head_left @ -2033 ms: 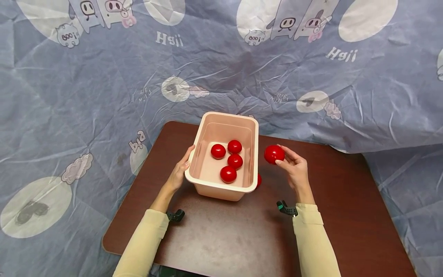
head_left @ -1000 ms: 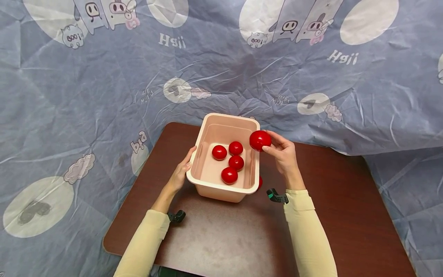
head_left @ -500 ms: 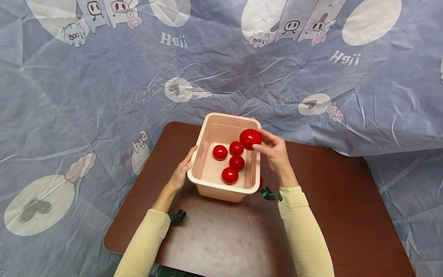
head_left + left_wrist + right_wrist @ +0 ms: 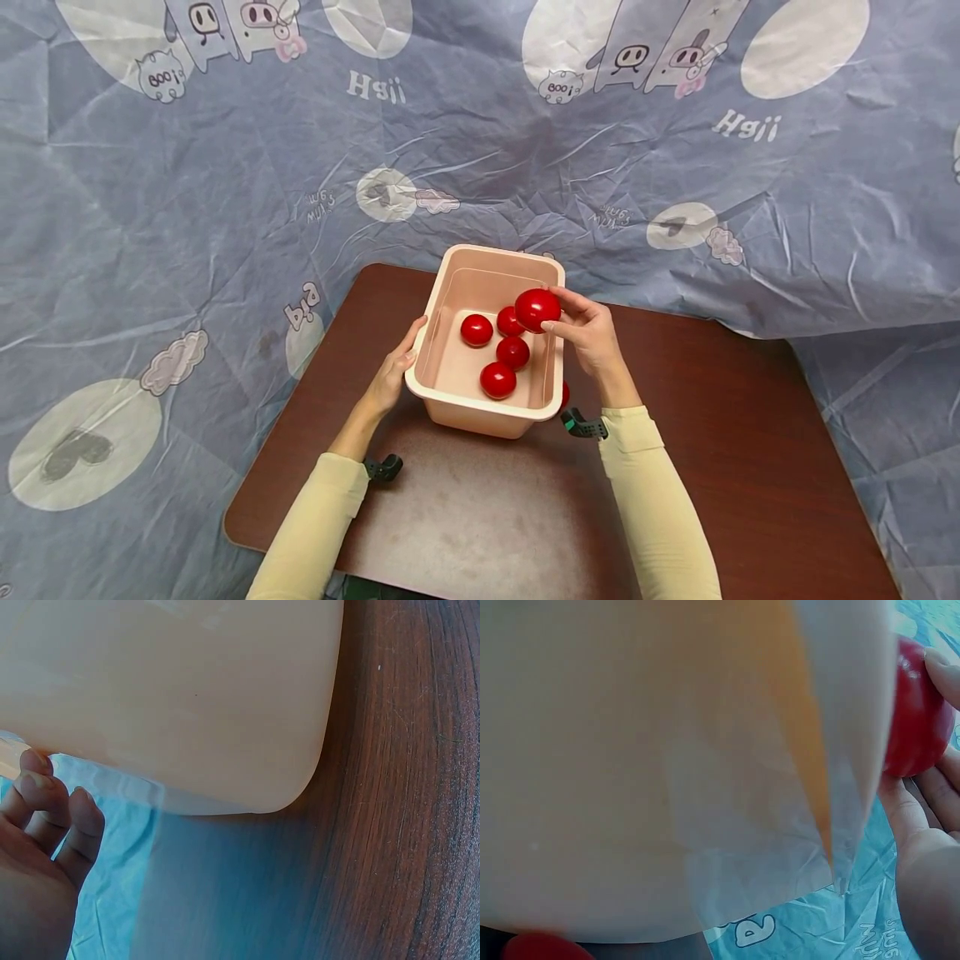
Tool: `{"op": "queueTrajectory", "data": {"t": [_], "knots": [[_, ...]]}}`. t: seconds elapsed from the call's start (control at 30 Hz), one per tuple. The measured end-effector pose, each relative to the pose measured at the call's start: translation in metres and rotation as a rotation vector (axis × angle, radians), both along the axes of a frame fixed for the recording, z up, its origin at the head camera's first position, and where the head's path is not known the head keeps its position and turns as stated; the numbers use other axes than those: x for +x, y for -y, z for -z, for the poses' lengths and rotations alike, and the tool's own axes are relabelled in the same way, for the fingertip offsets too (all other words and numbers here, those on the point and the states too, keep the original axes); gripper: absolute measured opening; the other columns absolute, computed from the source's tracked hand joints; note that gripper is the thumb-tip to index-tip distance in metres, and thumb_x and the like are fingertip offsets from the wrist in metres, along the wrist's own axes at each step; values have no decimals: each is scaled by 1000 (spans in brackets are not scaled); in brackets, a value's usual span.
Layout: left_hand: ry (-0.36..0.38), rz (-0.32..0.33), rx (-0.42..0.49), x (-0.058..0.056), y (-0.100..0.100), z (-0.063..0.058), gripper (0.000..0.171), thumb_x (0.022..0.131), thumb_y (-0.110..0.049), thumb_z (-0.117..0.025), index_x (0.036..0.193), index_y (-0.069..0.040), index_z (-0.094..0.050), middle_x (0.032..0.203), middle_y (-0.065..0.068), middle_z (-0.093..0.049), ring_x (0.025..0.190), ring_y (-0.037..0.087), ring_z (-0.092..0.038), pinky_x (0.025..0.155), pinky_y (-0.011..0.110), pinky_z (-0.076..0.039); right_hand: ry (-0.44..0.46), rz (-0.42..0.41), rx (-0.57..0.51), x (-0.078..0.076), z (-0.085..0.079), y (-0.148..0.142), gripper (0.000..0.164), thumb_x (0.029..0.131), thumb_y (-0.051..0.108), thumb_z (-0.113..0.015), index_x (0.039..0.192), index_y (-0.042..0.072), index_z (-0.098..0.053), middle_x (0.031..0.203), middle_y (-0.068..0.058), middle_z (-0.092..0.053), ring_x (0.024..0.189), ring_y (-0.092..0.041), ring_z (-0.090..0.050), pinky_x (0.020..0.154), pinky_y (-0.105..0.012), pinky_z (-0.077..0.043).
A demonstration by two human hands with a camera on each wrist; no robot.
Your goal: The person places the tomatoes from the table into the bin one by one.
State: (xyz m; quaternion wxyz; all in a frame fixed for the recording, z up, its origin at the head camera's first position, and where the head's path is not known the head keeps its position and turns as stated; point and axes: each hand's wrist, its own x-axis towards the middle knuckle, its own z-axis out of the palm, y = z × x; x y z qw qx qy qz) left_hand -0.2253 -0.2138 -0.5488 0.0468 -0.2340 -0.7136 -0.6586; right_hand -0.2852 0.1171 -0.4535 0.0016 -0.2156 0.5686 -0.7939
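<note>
A pale pink plastic bin (image 4: 480,421) is tilted over the table, and my left hand (image 4: 388,375) grips its left rim. In the left wrist view, the curled fingers (image 4: 86,825) show beside the bin's wall. Several glossy red tomatoes (image 4: 498,380) lie on the bin's floor. My right hand (image 4: 592,337) pinches another tomato (image 4: 537,310) between thumb and fingers, above the bin's inside near the right rim. That held tomato is partly hidden behind the bin's wall in the right wrist view.
A further tomato (image 4: 566,393) sits on the table just right of the bin, mostly hidden by it. The dark brown wooden table (image 4: 720,450) extends to both sides. A crumpled blue printed cloth (image 4: 480,150) hangs behind and around it.
My right hand has carried the tomato leftward from beside the bin to over its inside, then lowered it slightly. The left hand and bin stay nearly in place.
</note>
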Motion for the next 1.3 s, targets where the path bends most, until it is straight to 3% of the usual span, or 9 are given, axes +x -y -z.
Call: {"op": "queueTrajectory", "data": {"t": [0.2,0.33,0.53,0.77,1.07,1.3], "knots": [[0,-5,0,-4,1,8,59,97,-22,-27,156,-21,-22,163,4,-22,146,21,-23,113,18,-20,-51,-37,-68,-1,4,-3,58,76,-22,-65,131,-22,-45,128,-21,-64,117,-26,-63,97,-34,-48],[24,1,-6,2,0,-4,60,97,-12,-26,156,-13,-20,163,9,-20,146,23,-22,113,18,-20,-58,-48,-91,0,3,-5,60,76,-22,-64,131,-27,-39,126,-21,-64,118,-32,-62,96,-35,-48],[24,4,-25,13,-2,-24,60,96,-7,-27,154,-2,-19,161,18,-19,146,25,-21,112,17,-20,-36,-27,-108,1,7,-12,57,76,-22,-65,129,-24,-45,122,-17,-68,114,-27,-65,96,-37,-46],[31,-2,-30,15,-4,-26,60,96,-8,-27,155,-3,-20,162,15,-19,146,20,-21,113,18,-20,-26,17,-124,1,15,-23,54,76,-20,-66,127,-22,-49,120,-19,-68,114,-26,-65,97,-36,-47],[23,10,-13,13,-5,-26,61,94,-6,-26,155,-1,-18,162,18,-17,147,25,-19,113,16,-19,-40,40,-146,4,32,-44,53,79,-22,-62,129,-24,-45,124,-20,-66,117,-28,-63,98,-35,-48],[52,12,5,14,-5,-25,62,94,-8,-26,155,-4,-18,163,14,-17,147,22,-18,113,15,-19,-34,88,-139,6,46,-54,54,79,-21,-63,128,-27,-43,126,-28,-62,116,-31,-64,96,-36,-50]]}}
